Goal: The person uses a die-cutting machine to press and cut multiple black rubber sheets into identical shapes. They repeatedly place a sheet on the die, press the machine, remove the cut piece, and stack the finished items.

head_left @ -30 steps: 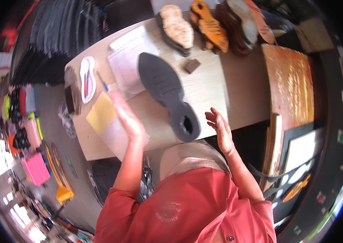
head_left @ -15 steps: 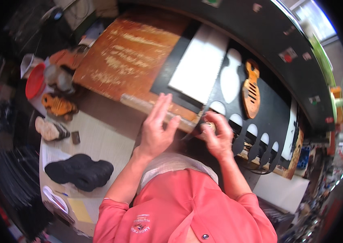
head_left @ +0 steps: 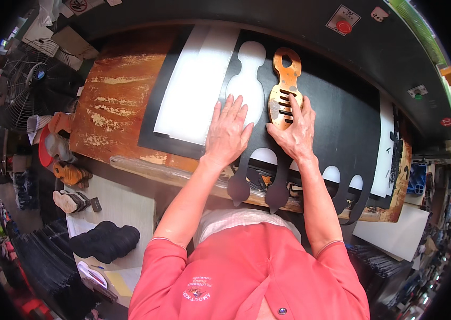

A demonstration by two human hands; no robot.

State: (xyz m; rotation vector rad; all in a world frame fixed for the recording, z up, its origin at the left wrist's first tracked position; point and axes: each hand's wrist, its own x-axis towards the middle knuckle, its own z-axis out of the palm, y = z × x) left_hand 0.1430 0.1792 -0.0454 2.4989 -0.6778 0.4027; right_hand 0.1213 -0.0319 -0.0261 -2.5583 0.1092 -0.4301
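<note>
Worn counter (head_left: 124, 80): black sheet (head_left: 337, 106); left hand (head_left: 226, 133) flat, holding nothing; right hand (head_left: 297, 130) half-curled on orange die (head_left: 288, 81), grip unclear; uneven push could skew die.

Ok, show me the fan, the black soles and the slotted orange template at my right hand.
Template (head_left: 288, 80): head view, on its narrow neck.
Fan (head_left: 39, 75): head view, on its hub.
Black soles (head_left: 105, 242): head view, mid-stack.
</note>
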